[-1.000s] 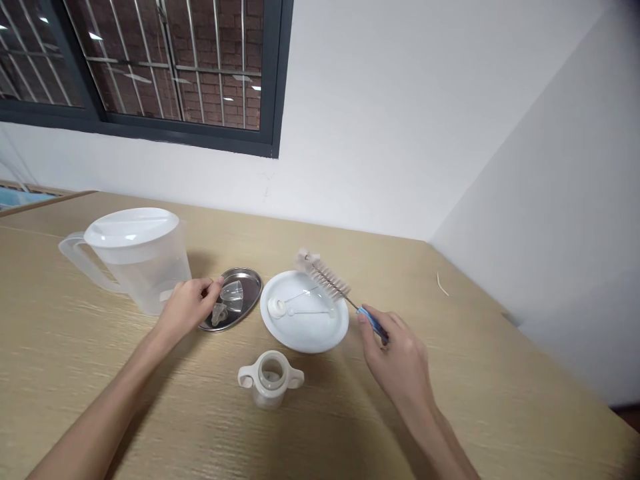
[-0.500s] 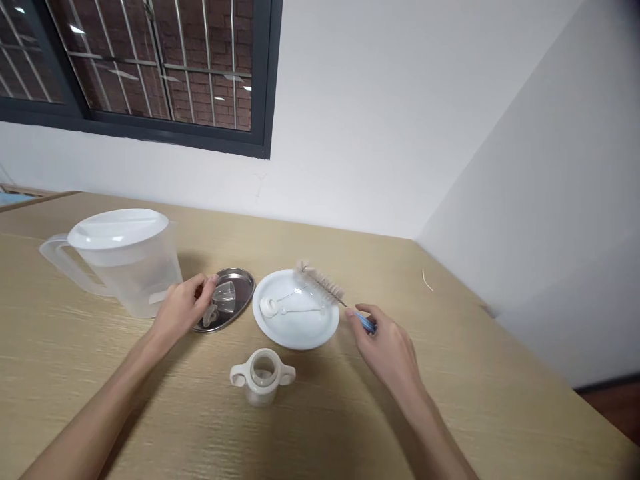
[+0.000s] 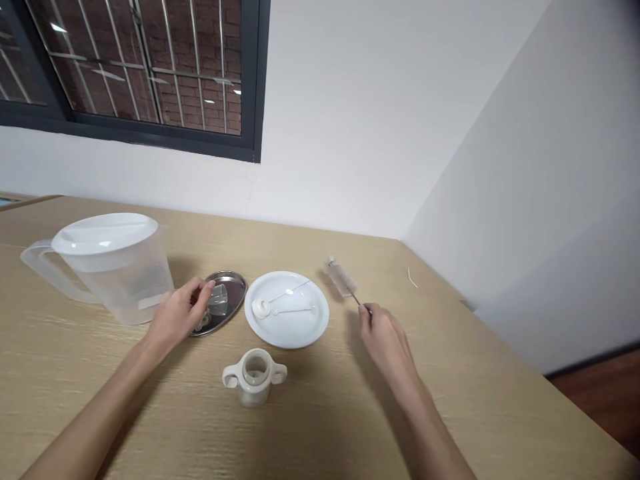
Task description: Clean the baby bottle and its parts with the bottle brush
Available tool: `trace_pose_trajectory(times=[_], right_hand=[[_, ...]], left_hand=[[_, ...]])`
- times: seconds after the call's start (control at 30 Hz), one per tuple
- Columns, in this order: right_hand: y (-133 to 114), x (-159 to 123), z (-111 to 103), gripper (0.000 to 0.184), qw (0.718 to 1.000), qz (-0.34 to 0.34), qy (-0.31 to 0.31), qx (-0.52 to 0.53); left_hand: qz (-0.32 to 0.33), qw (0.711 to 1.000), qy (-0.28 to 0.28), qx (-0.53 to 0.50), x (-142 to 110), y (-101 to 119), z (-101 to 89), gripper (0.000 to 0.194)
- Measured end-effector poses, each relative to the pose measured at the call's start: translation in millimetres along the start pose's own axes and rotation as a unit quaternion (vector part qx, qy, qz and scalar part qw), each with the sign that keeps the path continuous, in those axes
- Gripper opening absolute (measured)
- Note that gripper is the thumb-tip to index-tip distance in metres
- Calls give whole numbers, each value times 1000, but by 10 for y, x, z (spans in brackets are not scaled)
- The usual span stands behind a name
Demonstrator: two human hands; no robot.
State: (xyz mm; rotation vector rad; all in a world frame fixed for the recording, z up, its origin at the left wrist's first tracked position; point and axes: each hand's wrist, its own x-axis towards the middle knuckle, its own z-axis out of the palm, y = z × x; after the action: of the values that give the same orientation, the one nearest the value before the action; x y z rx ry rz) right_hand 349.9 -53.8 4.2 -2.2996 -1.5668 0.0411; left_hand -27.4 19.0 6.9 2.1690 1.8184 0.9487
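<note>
My right hand [image 3: 385, 340] is closed round the handle of a bottle brush [image 3: 341, 277], its pale bristles blurred and held above the table to the right of the white plate [image 3: 317, 333]. On that plate lie a white round cap [image 3: 261, 308] and two thin-stemmed pieces, one a thin white rod [image 3: 295, 310]. My left hand [image 3: 183, 307] has its thumb and fingers pinched at the edge of a clear plastic cup-shaped cover [image 3: 218, 301], over the oval metal tray [image 3: 239, 301]. Small pale parts [image 3: 203, 323] sit beside the cover, partly hidden by the hand. A two-handled baby bottle [image 3: 255, 380] stands uncapped in front.
A translucent lidded jug [image 3: 120, 273] stands at the left, right behind my left hand. A short pale string [image 3: 411, 277] lies on the wooden table [image 3: 350, 427] at the right. White walls and a barred window [image 3: 150, 73] rise behind the table.
My right hand has swung the bottle brush to the right, off the plate's rim. The clear cover has tilted slightly at my left hand. The view has turned a little to the right.
</note>
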Motion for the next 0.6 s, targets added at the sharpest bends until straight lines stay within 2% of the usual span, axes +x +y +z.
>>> trace_pose_trajectory(times=[0.2, 0.33, 0.43, 0.6], right_hand=[[-110, -133, 21, 32, 998, -10, -62, -31], [-179, -193, -15, 31, 988, -14, -123, -96], [-184, -223, 5, 29, 979, -43, -153, -129], [-170, -256, 58, 24, 973, -91, -169, -129]], left_hand=[[12, 1000, 6, 2, -21, 27, 3, 43], [28, 1000, 2, 4, -33, 49, 8, 45], [22, 1000, -2, 2, -40, 70, 18, 45], [24, 1000, 1, 6, -58, 83, 30, 45]])
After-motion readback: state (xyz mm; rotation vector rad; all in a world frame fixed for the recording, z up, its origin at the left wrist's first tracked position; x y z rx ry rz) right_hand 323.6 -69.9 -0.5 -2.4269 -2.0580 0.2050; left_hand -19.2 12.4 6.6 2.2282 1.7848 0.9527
